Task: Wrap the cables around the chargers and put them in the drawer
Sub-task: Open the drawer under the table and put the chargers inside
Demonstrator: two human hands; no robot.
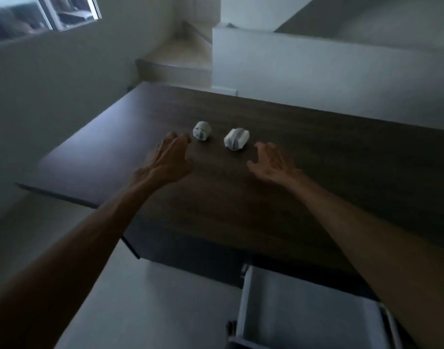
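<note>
Left grip (172,156) spread, fingers loosely bent, empty, just above the table (241,202). Right grip (272,162) likewise spread, empty. Two cable-wrapped chargers lie on the table, apart: small charger (202,131) just at 1 o'clock of left fingertips; larger charger (236,139) at 11 o'clock of right grip. Drawer (304,308) stands open at 6 o'clock.

The whole view is dim and smeared, so the windings on the two small white cable-wrapped chargers (202,131) (236,139) cannot be made out. The open pale grey drawer (304,311) is cut off by the bottom edge and partly hidden behind the right forearm.
</note>
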